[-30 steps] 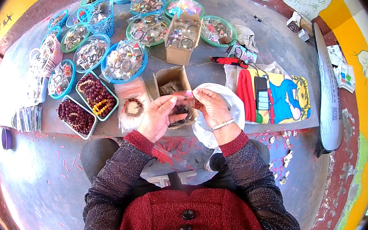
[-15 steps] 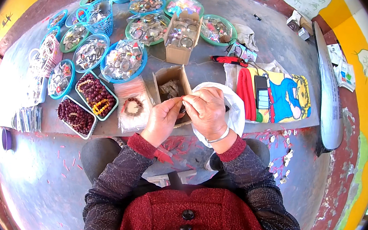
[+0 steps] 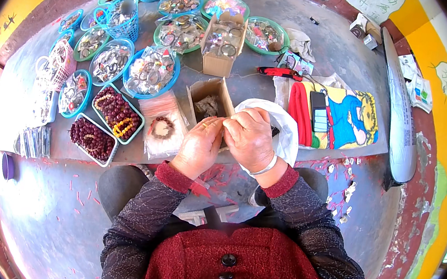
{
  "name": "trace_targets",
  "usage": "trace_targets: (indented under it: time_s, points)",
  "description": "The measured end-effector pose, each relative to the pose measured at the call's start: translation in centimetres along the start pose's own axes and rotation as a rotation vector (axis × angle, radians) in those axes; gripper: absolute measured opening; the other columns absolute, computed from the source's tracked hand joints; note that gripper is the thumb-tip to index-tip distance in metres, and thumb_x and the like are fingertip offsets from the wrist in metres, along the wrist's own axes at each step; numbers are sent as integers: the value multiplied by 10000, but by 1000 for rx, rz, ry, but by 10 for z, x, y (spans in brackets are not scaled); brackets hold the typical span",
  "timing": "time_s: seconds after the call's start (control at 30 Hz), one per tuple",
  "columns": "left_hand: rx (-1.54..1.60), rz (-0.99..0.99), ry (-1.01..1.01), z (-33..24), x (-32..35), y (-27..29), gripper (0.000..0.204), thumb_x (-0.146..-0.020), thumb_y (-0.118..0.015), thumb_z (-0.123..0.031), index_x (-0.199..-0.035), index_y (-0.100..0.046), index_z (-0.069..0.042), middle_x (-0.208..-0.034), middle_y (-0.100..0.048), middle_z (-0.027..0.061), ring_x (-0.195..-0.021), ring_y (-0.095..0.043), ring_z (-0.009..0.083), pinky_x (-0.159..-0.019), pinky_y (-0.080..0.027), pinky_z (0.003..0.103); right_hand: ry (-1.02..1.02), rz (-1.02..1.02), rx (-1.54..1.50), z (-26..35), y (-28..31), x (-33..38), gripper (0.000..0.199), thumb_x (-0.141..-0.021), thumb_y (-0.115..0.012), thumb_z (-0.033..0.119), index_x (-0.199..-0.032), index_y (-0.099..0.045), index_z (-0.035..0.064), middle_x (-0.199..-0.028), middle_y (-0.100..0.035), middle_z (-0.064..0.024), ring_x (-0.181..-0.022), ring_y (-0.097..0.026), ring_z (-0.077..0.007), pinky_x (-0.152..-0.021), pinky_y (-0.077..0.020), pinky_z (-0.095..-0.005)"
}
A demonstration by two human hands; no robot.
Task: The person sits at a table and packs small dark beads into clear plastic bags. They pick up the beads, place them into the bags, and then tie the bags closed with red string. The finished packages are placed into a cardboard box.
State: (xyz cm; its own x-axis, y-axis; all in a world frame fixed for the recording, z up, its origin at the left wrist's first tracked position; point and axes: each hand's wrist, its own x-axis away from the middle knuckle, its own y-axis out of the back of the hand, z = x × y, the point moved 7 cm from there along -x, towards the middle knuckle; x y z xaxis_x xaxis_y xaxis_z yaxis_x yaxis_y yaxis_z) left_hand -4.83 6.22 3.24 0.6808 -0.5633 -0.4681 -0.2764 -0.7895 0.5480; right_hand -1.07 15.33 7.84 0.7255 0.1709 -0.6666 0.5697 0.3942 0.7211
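Note:
My left hand [image 3: 199, 145] and my right hand [image 3: 250, 140] meet at the fingertips over the near edge of the table. Both are closed, and whatever they pinch is hidden behind the fingers. Just beyond them stands an open cardboard box [image 3: 229, 102] with a crumpled clear bag [image 3: 206, 106] inside. To the left of my left hand, a dark red bead bracelet [image 3: 162, 127] lies on a stack of clear plastic sleeves [image 3: 162, 105]. A white plastic bag [image 3: 289, 135] sits beside and partly behind my right hand.
Dark red beads fill two trays [image 3: 114, 149] at the left. Several baskets [image 3: 174, 85] of small packaged goods cover the table's far left, near a second cardboard box [image 3: 216, 65]. A phone [image 3: 318, 100] rests on a colourful towel [image 3: 354, 127] at the right. Red scraps litter the floor.
My left fingers have turned and closed in against my right fingers, hiding the pinch point. Both hands stay in nearly the same spot; the things on the table look unmoved.

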Motion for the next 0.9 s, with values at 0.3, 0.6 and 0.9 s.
trace_targets:
  time_s: [0.3, 0.6, 0.9]
  points:
    - [52, -26, -3, 3, 1, 0, 240, -780, -532, -13, -1011, -550, 51, -996, -587, 218, -959, -561, 370, -837, -462, 394, -139, -102, -151, -16, 0, 1, 147, -601, -652, 51, -683, -545, 108, -691, -522, -15, -706, -534, -218, -685, -396, -352]
    - [-109, -18, -56, -1, 0, 0, 216, -777, -554, -32, -980, -573, 39, -987, -600, 195, -940, -570, 363, -839, -463, 403, -56, -20, -25, -5, 3, -3, 121, -614, -646, 66, -681, -550, 98, -697, -531, -22, -723, -538, -221, -695, -400, -351]
    - [233, 32, 177, 12, 0, -1, 175, -856, -520, -57, -987, -601, 27, -955, -625, 149, -859, -615, 273, -786, -496, 313, -281, -101, -273, -32, 8, 1, 118, -601, -633, 28, -632, -536, 86, -637, -522, -45, -659, -523, -267, -639, -404, -367]
